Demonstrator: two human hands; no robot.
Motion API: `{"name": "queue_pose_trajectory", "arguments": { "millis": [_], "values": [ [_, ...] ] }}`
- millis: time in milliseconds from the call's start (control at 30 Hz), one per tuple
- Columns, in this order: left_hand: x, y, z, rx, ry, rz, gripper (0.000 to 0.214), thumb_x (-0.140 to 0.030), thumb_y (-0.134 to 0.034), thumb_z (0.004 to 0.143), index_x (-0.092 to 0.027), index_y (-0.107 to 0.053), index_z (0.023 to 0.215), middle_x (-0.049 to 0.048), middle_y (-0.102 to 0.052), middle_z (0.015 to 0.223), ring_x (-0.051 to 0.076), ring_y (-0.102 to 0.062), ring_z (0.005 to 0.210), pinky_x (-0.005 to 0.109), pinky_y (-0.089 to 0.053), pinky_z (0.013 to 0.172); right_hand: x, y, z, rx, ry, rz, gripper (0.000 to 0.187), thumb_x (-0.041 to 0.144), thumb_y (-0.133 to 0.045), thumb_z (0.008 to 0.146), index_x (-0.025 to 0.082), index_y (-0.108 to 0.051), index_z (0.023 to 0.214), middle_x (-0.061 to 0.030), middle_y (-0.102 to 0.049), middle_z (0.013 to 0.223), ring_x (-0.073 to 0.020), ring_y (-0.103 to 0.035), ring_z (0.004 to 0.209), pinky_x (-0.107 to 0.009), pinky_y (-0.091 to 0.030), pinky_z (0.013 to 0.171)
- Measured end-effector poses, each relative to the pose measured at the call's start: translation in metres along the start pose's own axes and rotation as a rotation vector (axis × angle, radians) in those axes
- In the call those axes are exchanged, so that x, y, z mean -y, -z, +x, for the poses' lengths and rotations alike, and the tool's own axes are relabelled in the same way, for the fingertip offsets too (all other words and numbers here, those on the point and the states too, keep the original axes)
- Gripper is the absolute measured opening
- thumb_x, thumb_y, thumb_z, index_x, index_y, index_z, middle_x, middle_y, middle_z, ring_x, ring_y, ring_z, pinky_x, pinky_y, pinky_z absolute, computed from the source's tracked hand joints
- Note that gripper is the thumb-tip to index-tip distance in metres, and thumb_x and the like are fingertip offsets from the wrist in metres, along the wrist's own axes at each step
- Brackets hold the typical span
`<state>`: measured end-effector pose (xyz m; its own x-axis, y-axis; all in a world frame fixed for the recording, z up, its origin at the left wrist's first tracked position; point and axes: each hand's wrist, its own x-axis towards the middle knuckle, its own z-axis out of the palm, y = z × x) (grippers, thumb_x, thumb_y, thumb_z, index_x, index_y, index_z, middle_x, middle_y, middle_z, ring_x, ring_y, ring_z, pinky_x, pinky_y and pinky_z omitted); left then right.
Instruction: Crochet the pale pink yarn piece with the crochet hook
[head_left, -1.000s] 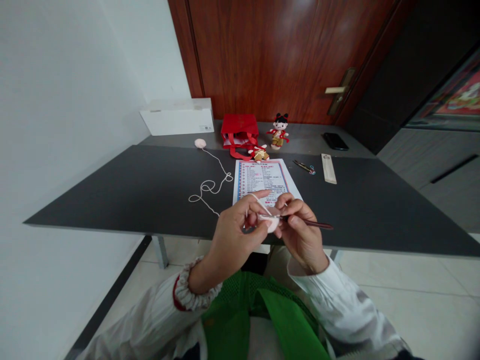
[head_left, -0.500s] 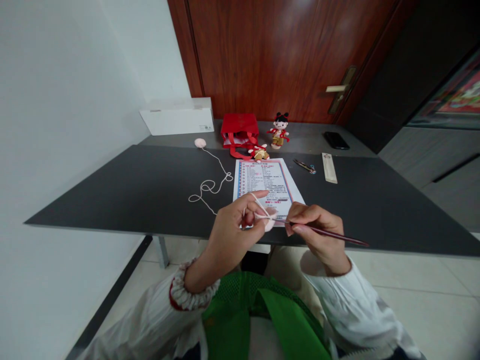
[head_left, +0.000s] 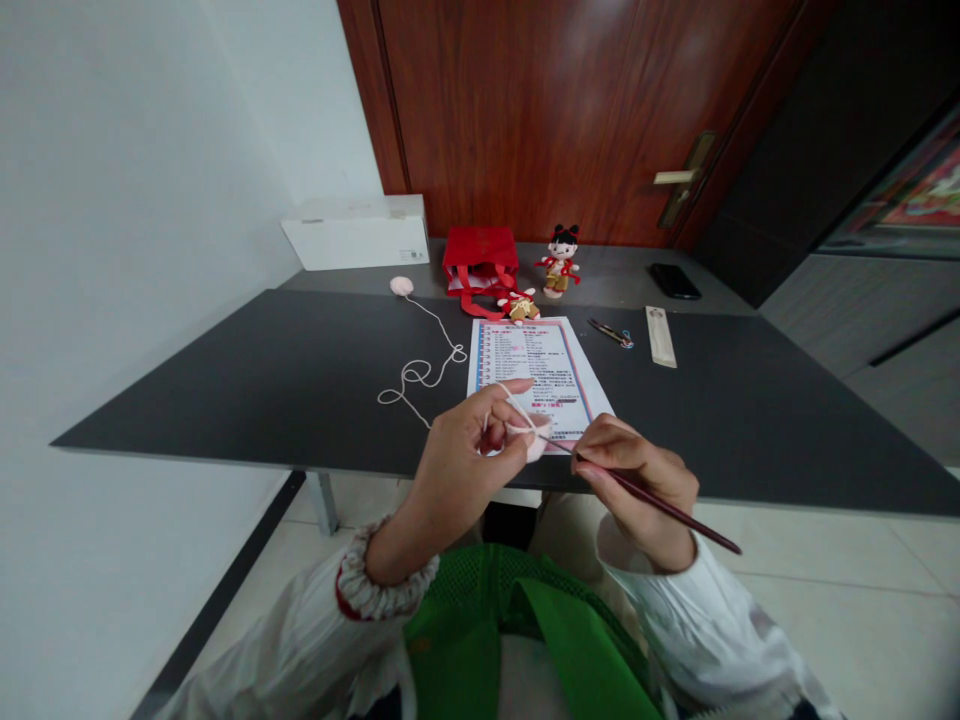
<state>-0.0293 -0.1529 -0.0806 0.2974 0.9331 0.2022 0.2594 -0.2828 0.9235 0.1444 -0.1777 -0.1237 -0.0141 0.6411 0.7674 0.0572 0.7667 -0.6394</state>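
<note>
Between the thumb and fingers of my left hand (head_left: 469, 460) is a small pale pink crochet piece (head_left: 537, 446). A strand of yarn (head_left: 517, 403) runs from it up over my raised index finger. My right hand (head_left: 637, 488) is closed in a pinch on a crochet hook (head_left: 675, 513) with a dark reddish handle. The thin metal tip of the hook meets the crochet piece; the exact stitch is too small to make out. From my left hand the yarn trails in loops across the table to a small pale pink ball (head_left: 401, 287).
A printed pattern sheet (head_left: 540, 350) lies under my hands on the dark table (head_left: 300, 380). Behind it are a red bag (head_left: 480, 255), a headless doll body (head_left: 519, 306) and a crocheted doll (head_left: 559, 262). Small scissors (head_left: 609, 332), a flat packet (head_left: 661, 337) and a phone (head_left: 675, 281) lie right.
My right hand has moved slightly right and down. The handle end of the hook has dropped, so the hook slants more steeply. My left hand has barely moved.
</note>
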Motion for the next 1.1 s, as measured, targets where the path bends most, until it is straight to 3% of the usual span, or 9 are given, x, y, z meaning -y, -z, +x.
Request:
{"name": "queue_pose_trajectory", "arguments": {
  "millis": [233, 500, 667, 867, 1100],
  "values": [
    [0.004, 0.000, 0.001, 0.000, 0.012, -0.009, 0.025, -0.018, -0.058, 0.076, -0.020, -0.061, 0.101, 0.0005, -0.063, 0.078, 0.011, -0.055, 0.061, 0.027, -0.050, 0.068, 0.001, 0.000, -0.005, 0.009, 0.052, -0.067, 0.026, 0.003, -0.064, 0.076, 0.024, -0.065, 0.090, -0.0025, -0.064, 0.071, -0.0183, -0.058, 0.064, -0.035, -0.046, 0.057],
    [0.006, -0.001, 0.002, -0.001, 0.040, -0.031, 0.029, -0.019, -0.060, 0.074, -0.020, -0.063, 0.103, 0.0013, -0.066, 0.081, 0.011, -0.057, 0.062, 0.028, -0.050, 0.068, -0.004, -0.016, -0.016, -0.130, -0.027, -0.034, 0.019, 0.008, -0.064, 0.078, 0.024, -0.066, 0.087, -0.0023, -0.064, 0.069, -0.0187, -0.057, 0.063, -0.036, -0.045, 0.058],
    [0.007, 0.001, 0.003, 0.030, 0.070, 0.023, 0.016, -0.017, -0.059, 0.075, -0.017, -0.065, 0.090, 0.0019, -0.067, 0.079, 0.013, -0.059, 0.069, 0.027, -0.048, 0.072, -0.006, -0.018, -0.020, -0.147, -0.103, -0.001, 0.020, 0.006, -0.063, 0.079, 0.024, -0.065, 0.086, -0.0012, -0.061, 0.068, -0.0175, -0.056, 0.063, -0.034, -0.043, 0.059],
    [0.008, 0.004, 0.005, 0.127, 0.058, -0.036, 0.001, -0.016, -0.061, 0.072, -0.017, -0.062, 0.071, 0.0033, -0.068, 0.087, 0.011, -0.056, 0.065, 0.028, -0.047, 0.075, -0.008, -0.003, -0.018, 0.050, 0.049, -0.059, 0.027, 0.001, -0.064, 0.074, 0.023, -0.066, 0.089, -0.0036, -0.065, 0.076, -0.0185, -0.057, 0.067, -0.036, -0.044, 0.061],
    [0.007, 0.005, 0.006, 0.172, 0.099, -0.075, 0.006, -0.015, -0.062, 0.072, -0.013, -0.061, 0.078, -0.0037, -0.058, 0.066, 0.007, -0.043, 0.055, 0.023, -0.036, 0.058, -0.011, -0.016, -0.024, -0.173, -0.315, 0.264, 0.007, 0.017, -0.062, 0.084, 0.022, -0.061, 0.080, 0.0027, -0.057, 0.059, -0.0137, -0.053, 0.056, -0.030, -0.041, 0.056]
  ]
}}
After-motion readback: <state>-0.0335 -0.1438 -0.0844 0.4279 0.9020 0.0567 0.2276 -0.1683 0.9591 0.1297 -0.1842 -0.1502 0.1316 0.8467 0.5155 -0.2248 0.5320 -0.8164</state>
